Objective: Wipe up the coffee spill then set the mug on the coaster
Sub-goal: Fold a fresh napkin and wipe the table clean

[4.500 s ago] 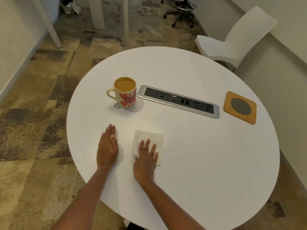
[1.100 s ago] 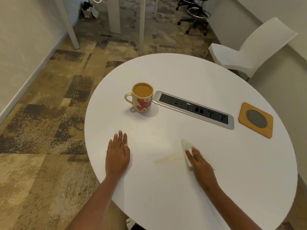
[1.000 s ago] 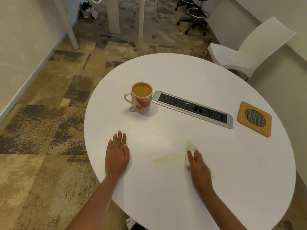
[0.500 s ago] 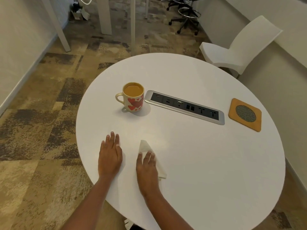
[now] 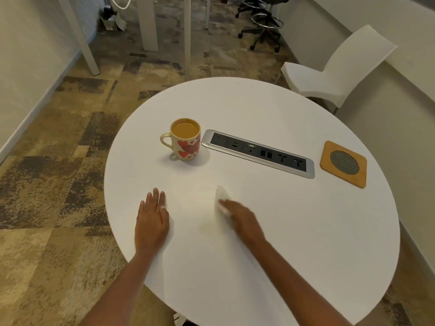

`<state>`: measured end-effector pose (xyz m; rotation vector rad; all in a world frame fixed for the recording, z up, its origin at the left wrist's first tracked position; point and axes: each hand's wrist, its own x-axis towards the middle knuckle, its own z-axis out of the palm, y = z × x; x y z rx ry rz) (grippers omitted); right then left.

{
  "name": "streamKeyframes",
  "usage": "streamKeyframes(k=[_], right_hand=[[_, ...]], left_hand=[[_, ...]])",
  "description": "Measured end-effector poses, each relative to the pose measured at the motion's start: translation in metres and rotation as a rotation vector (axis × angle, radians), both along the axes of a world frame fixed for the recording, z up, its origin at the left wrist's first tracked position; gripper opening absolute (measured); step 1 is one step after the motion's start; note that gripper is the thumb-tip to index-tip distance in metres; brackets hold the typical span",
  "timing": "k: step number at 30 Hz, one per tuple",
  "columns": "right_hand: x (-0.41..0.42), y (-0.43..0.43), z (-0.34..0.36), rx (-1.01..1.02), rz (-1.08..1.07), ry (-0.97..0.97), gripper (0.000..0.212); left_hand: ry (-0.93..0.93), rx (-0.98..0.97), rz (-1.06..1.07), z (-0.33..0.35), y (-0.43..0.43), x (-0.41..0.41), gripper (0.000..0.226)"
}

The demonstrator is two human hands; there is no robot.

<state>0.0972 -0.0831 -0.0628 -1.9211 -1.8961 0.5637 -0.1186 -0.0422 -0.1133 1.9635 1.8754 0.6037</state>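
A cream mug with red hearts, full of coffee, stands on the round white table left of centre. A square wooden coaster with a dark mesh disc lies at the right edge. My right hand, blurred by motion, presses a folded white napkin flat on the table near the front. A faint tan coffee smear shows just left of that hand. My left hand rests flat on the table, fingers together, holding nothing.
A silver power and socket strip is set into the table between mug and coaster. A white chair stands behind the table at the right. Desk legs and a rolling stool stand on the patterned carpet further back.
My right hand slid the napkin left toward my left hand, then back right a little. The long tan streak has shrunk to a faint smear. The left hand and mug stayed put.
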Motion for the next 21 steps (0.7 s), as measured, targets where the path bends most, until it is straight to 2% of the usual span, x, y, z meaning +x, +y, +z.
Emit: streamKeyframes(k=[2,4,5,7,9,10,13,17,21], right_hand=[[0.02,0.011,0.007,0.015,-0.267,0.284,0.044],[0.034,0.015,0.017,-0.117,-0.474,0.641,0.038],[0.039,0.016,0.018,-0.23,-0.513,0.754,0.034],[0.048,0.015,0.015,-0.386,-0.578,0.802,0.034],[0.053,0.013,0.011,-0.422,-0.615,0.692,0.037],[0.052,0.013,0.01,-0.383,-0.623,0.572,0.037],[0.047,0.012,0.005,-0.186,-0.587,0.288,0.033],[0.033,0.012,0.0,0.013,-0.549,0.091,0.027],[0.026,0.004,-0.002,0.079,-0.315,-0.184,0.023]], left_hand=[[0.005,0.001,0.003,-0.001,0.001,0.0,0.071],[0.015,0.003,0.005,-0.001,0.001,0.0,0.069],[0.017,0.003,0.007,-0.002,0.001,0.0,0.069],[0.018,0.004,0.007,-0.002,0.001,0.0,0.068],[0.016,0.005,0.006,-0.002,0.001,0.0,0.068],[0.015,0.005,0.007,-0.002,0.001,0.0,0.068],[0.018,0.003,0.009,-0.002,0.001,-0.001,0.068],[0.012,0.003,0.011,-0.003,0.001,0.0,0.068],[0.014,0.004,0.007,-0.002,0.001,0.0,0.068]])
